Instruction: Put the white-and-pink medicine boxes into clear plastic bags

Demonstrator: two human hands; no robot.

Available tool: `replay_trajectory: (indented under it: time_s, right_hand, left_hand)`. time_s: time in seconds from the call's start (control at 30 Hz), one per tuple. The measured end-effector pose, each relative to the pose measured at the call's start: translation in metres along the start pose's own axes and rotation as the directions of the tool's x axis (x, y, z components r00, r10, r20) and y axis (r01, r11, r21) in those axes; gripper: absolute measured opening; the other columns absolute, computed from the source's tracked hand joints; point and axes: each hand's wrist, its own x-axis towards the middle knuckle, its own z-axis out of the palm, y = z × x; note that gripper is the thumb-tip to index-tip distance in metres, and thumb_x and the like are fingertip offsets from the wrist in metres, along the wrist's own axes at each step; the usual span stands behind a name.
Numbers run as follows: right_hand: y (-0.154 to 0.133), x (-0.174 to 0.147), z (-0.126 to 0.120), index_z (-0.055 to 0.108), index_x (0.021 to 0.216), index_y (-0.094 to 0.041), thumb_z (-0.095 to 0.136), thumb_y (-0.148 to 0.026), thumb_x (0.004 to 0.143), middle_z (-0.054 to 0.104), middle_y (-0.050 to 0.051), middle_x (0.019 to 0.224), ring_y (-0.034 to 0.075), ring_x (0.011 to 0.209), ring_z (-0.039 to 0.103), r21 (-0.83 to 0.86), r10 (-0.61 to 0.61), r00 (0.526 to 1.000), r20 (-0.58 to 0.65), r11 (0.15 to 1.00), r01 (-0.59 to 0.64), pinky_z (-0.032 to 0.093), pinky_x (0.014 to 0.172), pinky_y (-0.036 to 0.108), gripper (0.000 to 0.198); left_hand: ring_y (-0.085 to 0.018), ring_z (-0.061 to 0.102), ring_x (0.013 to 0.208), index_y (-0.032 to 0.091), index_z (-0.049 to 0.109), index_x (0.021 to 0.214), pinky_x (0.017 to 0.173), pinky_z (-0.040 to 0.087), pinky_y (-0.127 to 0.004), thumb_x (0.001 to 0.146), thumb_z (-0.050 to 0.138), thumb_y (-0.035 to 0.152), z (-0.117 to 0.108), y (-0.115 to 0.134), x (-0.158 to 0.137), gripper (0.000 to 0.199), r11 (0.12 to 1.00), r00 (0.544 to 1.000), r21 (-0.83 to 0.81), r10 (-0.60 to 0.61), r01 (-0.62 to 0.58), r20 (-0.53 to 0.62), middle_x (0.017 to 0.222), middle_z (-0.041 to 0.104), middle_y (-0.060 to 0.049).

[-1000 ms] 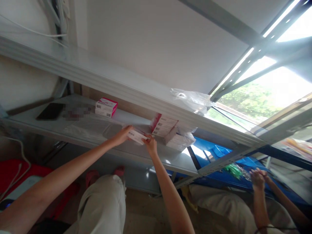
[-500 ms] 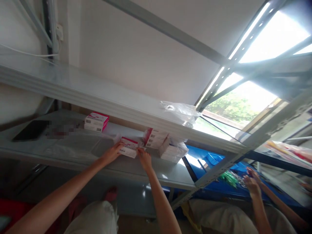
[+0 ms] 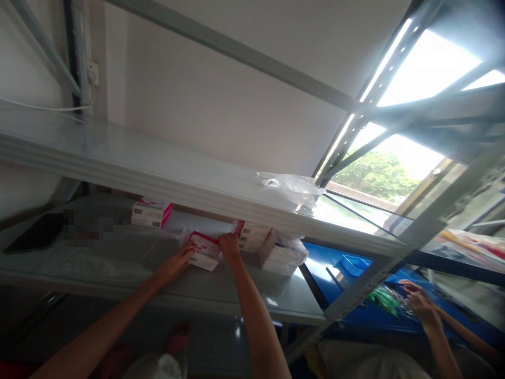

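A small white-and-pink cardboard box [image 3: 205, 255] rests on the lower grey shelf between my two hands. My left hand [image 3: 179, 263] grips its left side, with the fingertips on the printed top. At the box's back right corner, my right hand [image 3: 230, 248] is closed against it; its fingertips are partly hidden. Thin clear plastic shows behind the box. To the right are a group of similar boxes [image 3: 252, 237] and a stack of white boxes [image 3: 278, 255] in clear plastic. Further left stand stacked pink-and-white boxes [image 3: 151, 213].
A dark flat object [image 3: 37, 231] lies at the shelf's left end. The upper shelf [image 3: 169, 163] overhangs the back and bears a clear plastic bag [image 3: 292, 184]. A metal post [image 3: 379, 273] stands at right; beyond it a co-worker's hands [image 3: 420, 300] are over a blue table.
The view has shifted, so the shelf sits lower in it. My right hand has moved from the box's right edge to its back corner. My left hand stays at the left side.
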Motion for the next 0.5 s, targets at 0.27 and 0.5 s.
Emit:
replay_trajectory:
  time_s: [0.27, 0.5]
  right_hand:
    - [-0.009, 0.01, 0.002, 0.071, 0.099, -0.026, 0.046, -0.031, 0.095, 0.073, 0.001, 0.098, 0.016, 0.09, 0.066, 0.319, 0.257, 0.954, -0.156, 0.927, -0.197, 0.044, 0.084, 0.028, 0.026]
    - [-0.012, -0.021, -0.002, 0.069, 0.09, -0.024, 0.054, -0.027, 0.089, 0.068, 0.002, 0.102, 0.018, 0.101, 0.06, 0.517, 0.215, 0.961, -0.176, 0.851, -0.095, 0.042, 0.093, 0.032, 0.016]
  left_hand:
    - [-0.021, 0.046, 0.13, 0.02, 0.054, 0.122, 0.107, 0.043, -0.04, 0.078, 0.045, 0.0, 0.0, -0.01, 0.001, 0.049, 1.0, 1.0, 0.012, 0.021, -0.021, -0.021, 0.134, 0.053, -0.007]
    - [-0.021, 0.051, 0.126, 0.018, 0.056, 0.119, 0.105, 0.045, -0.039, 0.078, 0.042, 0.0, 0.007, -0.009, 0.006, 0.046, 0.999, 0.999, 0.025, 0.024, -0.023, -0.039, 0.131, 0.055, -0.009]
